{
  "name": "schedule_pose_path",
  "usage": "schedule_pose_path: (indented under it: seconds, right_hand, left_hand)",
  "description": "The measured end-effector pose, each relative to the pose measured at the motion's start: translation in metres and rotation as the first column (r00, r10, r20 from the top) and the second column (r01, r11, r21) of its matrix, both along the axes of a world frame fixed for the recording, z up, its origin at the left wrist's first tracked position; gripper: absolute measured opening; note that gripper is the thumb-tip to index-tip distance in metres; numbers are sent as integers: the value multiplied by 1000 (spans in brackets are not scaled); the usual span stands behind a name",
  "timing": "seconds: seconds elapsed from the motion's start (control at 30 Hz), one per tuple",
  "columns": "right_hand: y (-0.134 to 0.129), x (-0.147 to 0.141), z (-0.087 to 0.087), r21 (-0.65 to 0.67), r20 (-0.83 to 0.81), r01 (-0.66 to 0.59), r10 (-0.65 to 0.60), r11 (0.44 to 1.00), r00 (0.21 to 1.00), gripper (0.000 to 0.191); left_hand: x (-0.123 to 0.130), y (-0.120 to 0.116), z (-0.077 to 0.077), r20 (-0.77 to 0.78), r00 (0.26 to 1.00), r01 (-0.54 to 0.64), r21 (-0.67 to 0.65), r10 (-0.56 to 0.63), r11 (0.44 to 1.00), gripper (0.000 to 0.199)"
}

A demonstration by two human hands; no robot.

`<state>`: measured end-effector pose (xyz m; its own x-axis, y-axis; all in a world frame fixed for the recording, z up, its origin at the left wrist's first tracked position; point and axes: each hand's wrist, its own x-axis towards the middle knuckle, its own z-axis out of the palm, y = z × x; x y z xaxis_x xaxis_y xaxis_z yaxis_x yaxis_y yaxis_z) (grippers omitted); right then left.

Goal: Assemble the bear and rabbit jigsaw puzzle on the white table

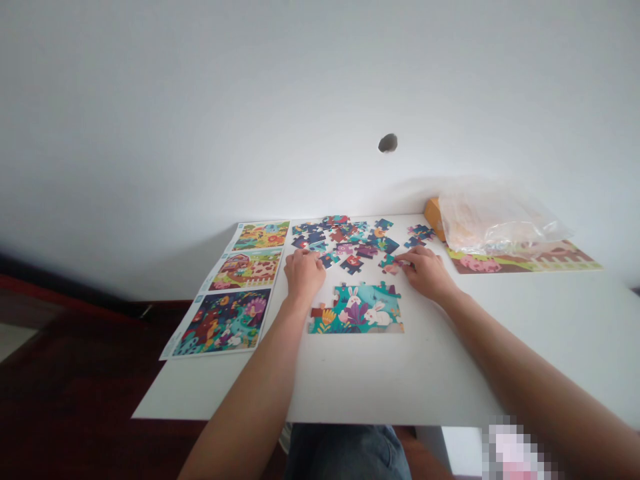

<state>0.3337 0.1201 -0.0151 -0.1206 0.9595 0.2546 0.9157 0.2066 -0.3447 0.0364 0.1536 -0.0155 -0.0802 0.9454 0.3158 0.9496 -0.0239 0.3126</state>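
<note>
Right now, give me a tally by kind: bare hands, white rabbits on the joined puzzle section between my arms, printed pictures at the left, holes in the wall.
Hands: 2
White rabbits: 2
Printed pictures: 3
Wall hole: 1
Total: 8

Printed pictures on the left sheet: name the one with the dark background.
The bottom picture; the top picture and middle picture have brighter yellow and green backgrounds.
</note>
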Motion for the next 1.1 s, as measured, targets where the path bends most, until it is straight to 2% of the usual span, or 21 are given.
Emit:
schedule_pose_path:
  seconds: [0.1,0.23,0.3,0.63,0.8,0.93,1.1]
  right_hand:
    - [-1,-1,2,-13,11,-28,28,1000,1000,38]
    - [-2,-2,2,-23,4,-33,33,999,999,40]
    - [-2,-3,2,-23,-3,-39,39,999,999,42]
    - [-2,-3,2,-25,-26,-68,68,997,997,46]
    - [-2,-4,3,-31,-31,-66,65,997,997,47]
    - [-3,-5,4,-34,-31,-63,62,997,998,46]
    - [-4,-5,4,-37,-36,-61,59,997,998,47]
  left_hand:
    - [-3,0,2,-5,1000,2,11,-2,1000,25]
    - [-14,1,7,-22,987,-158,64,160,985,32]
    - [-18,1,9,-30,980,-195,58,197,979,34]
    - [-15,2,5,-6,996,-93,-33,93,995,24]
    - [-9,1,7,24,999,-40,-40,41,998,29]
    - [-9,-1,8,23,999,-43,-71,44,997,17]
    - [-11,-2,10,8,999,-41,-46,41,998,22]
